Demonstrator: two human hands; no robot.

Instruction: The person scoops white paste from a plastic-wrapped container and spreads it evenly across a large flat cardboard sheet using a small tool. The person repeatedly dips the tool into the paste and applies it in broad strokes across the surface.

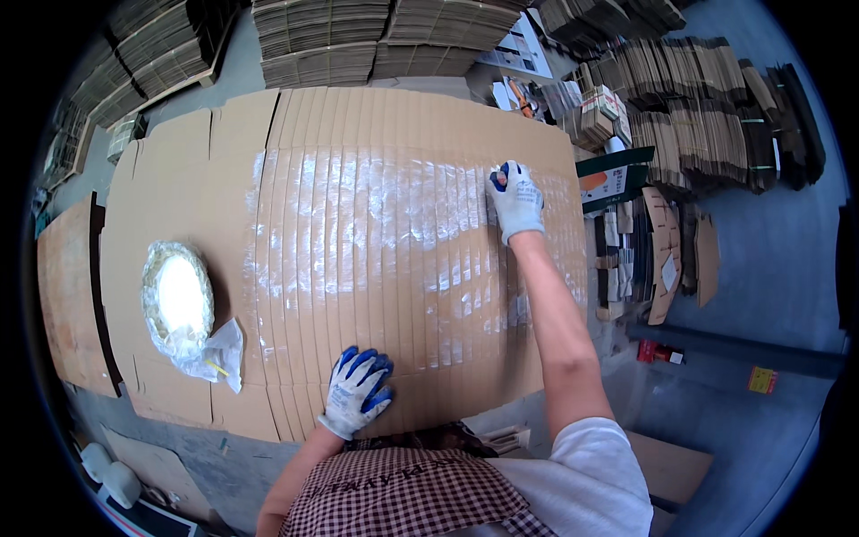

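My right hand: up at the far right part of the cardboard sheets, in a white and blue glove (519, 204). The fingers are curled in, but I cannot tell how tight, or if they have hold of something.
My left hand: resting low on the near edge, in the same kind of glove (358, 391). The fingers are spread a bit and have hold of nothing.
Cardboard sheets: in front of me, under both hands, lying in a row with each edge over the next (394, 336).
Shiny white streaks: smeared across the middle of the sheets (385, 197).
Bowl: on the cardboard to my left, with crinkly clear plastic round it and bright white inside (154, 313).
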